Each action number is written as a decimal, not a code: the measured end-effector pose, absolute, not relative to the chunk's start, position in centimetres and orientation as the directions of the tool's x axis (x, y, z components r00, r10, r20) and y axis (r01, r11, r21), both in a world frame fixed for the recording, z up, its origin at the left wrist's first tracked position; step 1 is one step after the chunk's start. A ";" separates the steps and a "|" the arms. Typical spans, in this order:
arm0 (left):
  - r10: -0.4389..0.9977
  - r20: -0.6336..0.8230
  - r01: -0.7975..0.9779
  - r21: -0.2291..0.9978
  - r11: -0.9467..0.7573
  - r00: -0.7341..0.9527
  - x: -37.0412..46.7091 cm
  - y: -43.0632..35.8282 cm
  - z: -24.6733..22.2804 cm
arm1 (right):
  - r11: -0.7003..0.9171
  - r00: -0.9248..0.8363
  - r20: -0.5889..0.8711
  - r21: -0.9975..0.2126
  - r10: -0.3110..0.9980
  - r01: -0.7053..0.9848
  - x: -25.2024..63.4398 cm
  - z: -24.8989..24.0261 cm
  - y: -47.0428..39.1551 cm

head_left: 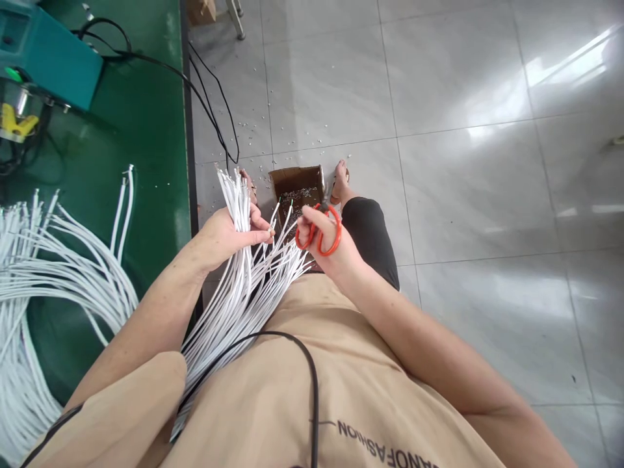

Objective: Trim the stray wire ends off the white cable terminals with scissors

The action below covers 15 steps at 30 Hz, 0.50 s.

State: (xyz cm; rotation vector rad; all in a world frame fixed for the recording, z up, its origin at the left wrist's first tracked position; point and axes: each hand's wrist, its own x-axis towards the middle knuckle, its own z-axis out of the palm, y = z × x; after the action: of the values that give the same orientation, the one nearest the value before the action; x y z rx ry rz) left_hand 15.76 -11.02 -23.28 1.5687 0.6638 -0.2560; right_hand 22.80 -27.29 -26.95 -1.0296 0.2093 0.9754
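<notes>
My left hand (231, 237) is closed around a bunch of white cables (238, 201), their cut ends pointing up past the fingers. Its thumb and fingertips pinch together at one cable end beside the bunch. More loose white cables (263, 286) fan out across my lap, a few showing green tips. In my right hand (331, 244) are scissors with red handles (336, 237), the fingers through the loops and the blades pointing away from me. Whether the blades are apart is hard to make out. The scissors are just right of the loose cable ends, apart from the left hand.
Below, on the tiled floor (463, 195), an open cardboard box (295, 175) holds small scraps, with more scattered around it. The green table (146, 130) on the left bears another pile of white cables (68, 286) and a teal machine (53, 55). Black cords (209, 110) hang over its edge.
</notes>
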 end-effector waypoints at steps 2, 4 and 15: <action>0.252 -0.538 0.548 0.836 0.036 0.804 15.7 -11.0 -23.4 | 0.065 0.625 -0.554 -0.717 0.550 -0.694 22.7 -26.3 -27.1; 0.245 -0.533 0.544 0.838 0.026 0.810 15.7 -10.9 -23.4 | 0.007 0.645 -0.553 -0.757 0.527 -0.654 22.3 -25.7 -26.7; 0.210 -0.533 0.543 0.840 0.013 0.820 15.8 -11.0 -23.3 | -0.063 0.633 -0.552 -0.778 0.543 -0.625 21.9 -25.6 -25.9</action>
State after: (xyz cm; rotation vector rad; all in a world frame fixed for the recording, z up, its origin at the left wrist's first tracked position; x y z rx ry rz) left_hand 15.84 -11.00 -23.31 1.5654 0.6167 -0.2863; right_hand 21.87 -25.92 -25.64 -1.3249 0.0776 0.9573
